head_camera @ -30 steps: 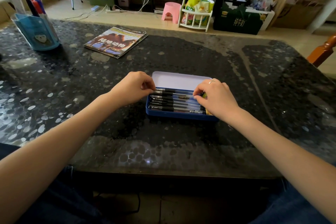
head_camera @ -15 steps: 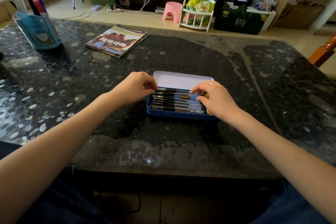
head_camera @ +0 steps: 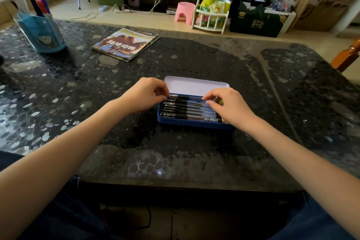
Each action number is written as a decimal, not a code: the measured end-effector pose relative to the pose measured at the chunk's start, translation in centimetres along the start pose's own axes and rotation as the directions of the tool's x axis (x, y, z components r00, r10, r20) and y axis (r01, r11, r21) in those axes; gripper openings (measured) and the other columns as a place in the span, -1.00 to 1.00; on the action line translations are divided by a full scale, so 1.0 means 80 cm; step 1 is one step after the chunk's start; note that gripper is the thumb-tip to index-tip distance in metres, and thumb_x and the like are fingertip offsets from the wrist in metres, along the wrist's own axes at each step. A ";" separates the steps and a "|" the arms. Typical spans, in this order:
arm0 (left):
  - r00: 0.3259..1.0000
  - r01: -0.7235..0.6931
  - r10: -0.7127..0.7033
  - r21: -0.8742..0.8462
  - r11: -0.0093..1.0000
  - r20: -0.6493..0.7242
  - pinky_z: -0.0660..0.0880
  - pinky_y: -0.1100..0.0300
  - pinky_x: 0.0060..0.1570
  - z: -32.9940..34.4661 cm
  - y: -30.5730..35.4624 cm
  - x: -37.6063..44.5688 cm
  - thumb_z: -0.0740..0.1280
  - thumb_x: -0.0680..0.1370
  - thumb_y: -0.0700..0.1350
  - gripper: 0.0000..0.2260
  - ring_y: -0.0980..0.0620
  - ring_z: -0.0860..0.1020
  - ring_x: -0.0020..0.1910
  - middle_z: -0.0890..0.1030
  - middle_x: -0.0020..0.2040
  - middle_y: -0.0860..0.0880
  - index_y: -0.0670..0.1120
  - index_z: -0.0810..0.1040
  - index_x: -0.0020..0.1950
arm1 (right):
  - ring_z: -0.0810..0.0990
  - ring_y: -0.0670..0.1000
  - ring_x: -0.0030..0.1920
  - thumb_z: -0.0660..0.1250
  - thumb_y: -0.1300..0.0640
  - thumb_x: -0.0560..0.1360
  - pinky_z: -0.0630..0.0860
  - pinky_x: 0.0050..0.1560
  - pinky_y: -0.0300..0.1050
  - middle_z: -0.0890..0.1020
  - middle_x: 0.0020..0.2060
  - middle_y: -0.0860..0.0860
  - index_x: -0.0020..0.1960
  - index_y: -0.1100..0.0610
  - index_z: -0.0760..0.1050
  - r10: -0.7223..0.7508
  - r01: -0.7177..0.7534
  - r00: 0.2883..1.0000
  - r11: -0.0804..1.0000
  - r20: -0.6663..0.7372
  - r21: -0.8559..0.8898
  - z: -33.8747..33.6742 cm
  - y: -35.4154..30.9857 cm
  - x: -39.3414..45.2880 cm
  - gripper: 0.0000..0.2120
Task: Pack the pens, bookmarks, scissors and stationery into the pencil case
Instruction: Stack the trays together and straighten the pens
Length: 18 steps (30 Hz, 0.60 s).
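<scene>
Several pens lie side by side in the open blue pencil case, directly under both hands, lid tilted back on the far side. Head view, the only one: left hand has fingers curled, tips pinching the end of the farthest pen at the case's left end. Right hand is curled over the right end, fingertips on the pen tips; can't tell if it pinches one or just presses. Step looks like seating the last pen in the row. To do it well: keep it parallel to the others, lower both ends together, press flat so the lid can shut. A yellow item peeks out under the right hand, identity unclear.

Around: magazine far ahead-left of the left hand, blue pen holder with markers farther left, both well apart from the case. Nothing blocks the hands; the risk seems to be the pens stacking too high.
</scene>
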<state>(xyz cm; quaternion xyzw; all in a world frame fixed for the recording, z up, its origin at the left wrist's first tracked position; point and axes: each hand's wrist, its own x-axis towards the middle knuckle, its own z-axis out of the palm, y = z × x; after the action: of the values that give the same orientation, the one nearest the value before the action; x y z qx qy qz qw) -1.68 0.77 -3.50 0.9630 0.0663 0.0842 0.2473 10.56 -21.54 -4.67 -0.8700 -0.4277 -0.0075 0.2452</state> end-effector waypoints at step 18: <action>0.998 -0.018 0.020 0.034 0.999 -0.055 0.44 0.22 -0.02 0.002 -0.005 0.003 0.32 0.53 -0.22 -0.82 0.09 0.50 -0.11 0.59 -0.02 -0.02 -0.06 0.65 0.07 | 0.51 -0.02 0.05 0.38 0.07 0.48 0.45 0.13 0.03 0.55 -0.03 -0.04 -0.08 0.00 0.55 -0.009 0.035 0.996 0.959 0.091 -0.282 -0.004 -0.025 0.024 -0.96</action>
<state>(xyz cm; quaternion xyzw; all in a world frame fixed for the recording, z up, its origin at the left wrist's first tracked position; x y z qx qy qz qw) -1.47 1.09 -3.80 0.9650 0.0653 0.1119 0.2281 10.40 -19.22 -3.14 -0.8908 -0.4424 -0.0326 0.0989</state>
